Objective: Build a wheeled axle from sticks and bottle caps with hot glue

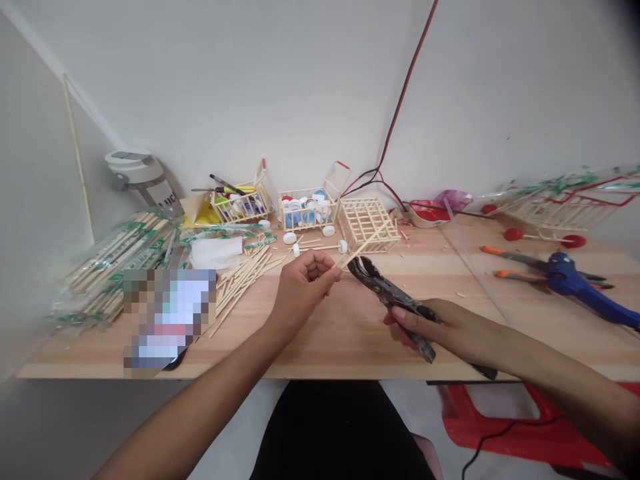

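Note:
My left hand (309, 283) is closed, with a thin wooden stick (364, 248) pinched between thumb and forefinger. The stick slants up to the right, in front of a small wooden lattice frame (367, 223). My right hand (420, 323) grips the handles of a worn, dark hand cutter (387, 290). Its curved jaws point up and left, close to the stick and the left fingertips; whether they touch the stick I cannot tell. Just beyond my left hand lies a stick axle (320, 248) with white round wheels.
Loose sticks (245, 277) and wrapped bundles (120, 267) lie left, near a phone (173, 317) and a bottle (143, 177). Small stick carts (306, 210) stand along the wall. To the right are a blue glue gun (575, 280), orange-handled pliers (515, 275) and a red-wheeled cart (560, 213).

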The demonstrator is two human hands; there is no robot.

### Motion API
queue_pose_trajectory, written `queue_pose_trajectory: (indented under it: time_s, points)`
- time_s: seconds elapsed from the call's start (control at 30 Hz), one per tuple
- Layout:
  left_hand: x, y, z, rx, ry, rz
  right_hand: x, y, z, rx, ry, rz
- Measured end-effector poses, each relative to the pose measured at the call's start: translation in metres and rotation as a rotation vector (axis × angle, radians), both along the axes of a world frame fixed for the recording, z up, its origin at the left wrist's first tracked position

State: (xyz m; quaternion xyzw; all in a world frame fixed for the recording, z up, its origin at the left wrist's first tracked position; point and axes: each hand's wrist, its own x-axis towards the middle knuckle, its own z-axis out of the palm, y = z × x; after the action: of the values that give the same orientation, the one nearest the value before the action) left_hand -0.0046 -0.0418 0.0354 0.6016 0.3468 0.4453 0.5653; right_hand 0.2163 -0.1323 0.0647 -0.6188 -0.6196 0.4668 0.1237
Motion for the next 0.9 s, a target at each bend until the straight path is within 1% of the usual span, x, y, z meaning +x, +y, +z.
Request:
queue_pose_trajectory:
  time_s: [0.17, 0.37, 0.5, 0.6, 0.8, 0.9]
  points:
    - [-0.002, -0.009, 0.003, 0.212, 0.084, 0.086, -0.006, 0.005, -0.001, 0.014, -0.005, 0.017]
    - [-0.004, -0.012, 0.003, 0.388, 0.186, 0.151, -0.012, 0.006, 0.002, 0.012, 0.038, -0.004]
    - [-0.005, -0.012, 0.002, 0.5, 0.235, 0.175, -0.016, 0.004, 0.007, 0.032, 0.077, -0.038]
    - [-0.005, -0.013, 0.0, 0.605, 0.249, 0.187, -0.018, 0.003, 0.009, 0.049, 0.038, -0.037]
    - [-0.003, -0.013, -0.002, 0.789, 0.249, 0.205, -0.019, 0.003, 0.004, 0.084, 0.0, -0.044]
    - [-0.003, -0.012, -0.002, 0.848, 0.247, 0.207, -0.02, 0.002, 0.002, 0.125, -0.035, -0.051]
